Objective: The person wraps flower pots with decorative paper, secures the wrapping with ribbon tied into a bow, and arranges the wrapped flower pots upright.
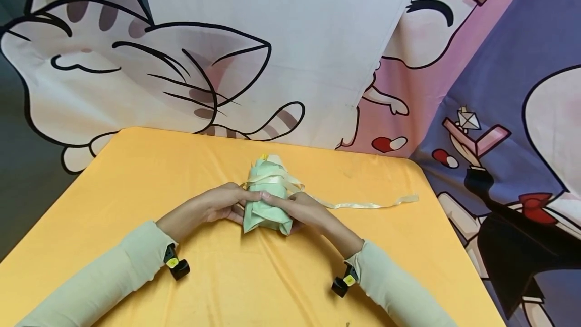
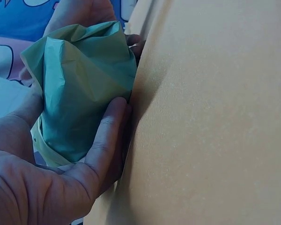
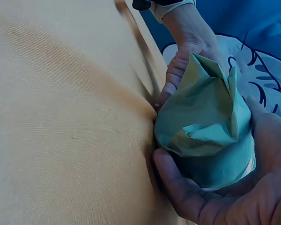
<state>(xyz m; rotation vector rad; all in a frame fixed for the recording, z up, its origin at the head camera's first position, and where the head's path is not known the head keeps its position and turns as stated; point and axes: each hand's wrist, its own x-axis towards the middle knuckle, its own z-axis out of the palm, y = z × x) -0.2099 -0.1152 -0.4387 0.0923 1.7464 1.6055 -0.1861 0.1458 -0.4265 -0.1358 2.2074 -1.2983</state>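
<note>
A bundle wrapped in pale green paper (image 1: 268, 212) lies on its side near the middle of the table, its folded bottom end facing me. Cream ribbon (image 1: 363, 206) crosses its upper part, and one loose tail runs off to the right over the cloth. Something small and yellow (image 1: 264, 157) peeks out at the far end. My left hand (image 1: 225, 202) grips the bundle from the left, and my right hand (image 1: 310, 211) grips it from the right. Both thumbs lie on top, tips close together. Creased folds of the paper end (image 2: 79, 89) show in the left wrist view.
A yellow-orange cloth (image 1: 190, 276) with a few creases covers the table. Behind it hangs a cartoon-printed curtain (image 1: 317, 64) with a cat, and more printed cloth (image 1: 508, 90) hangs along the right side. Small black cameras (image 1: 177, 264) sit at both sleeve cuffs.
</note>
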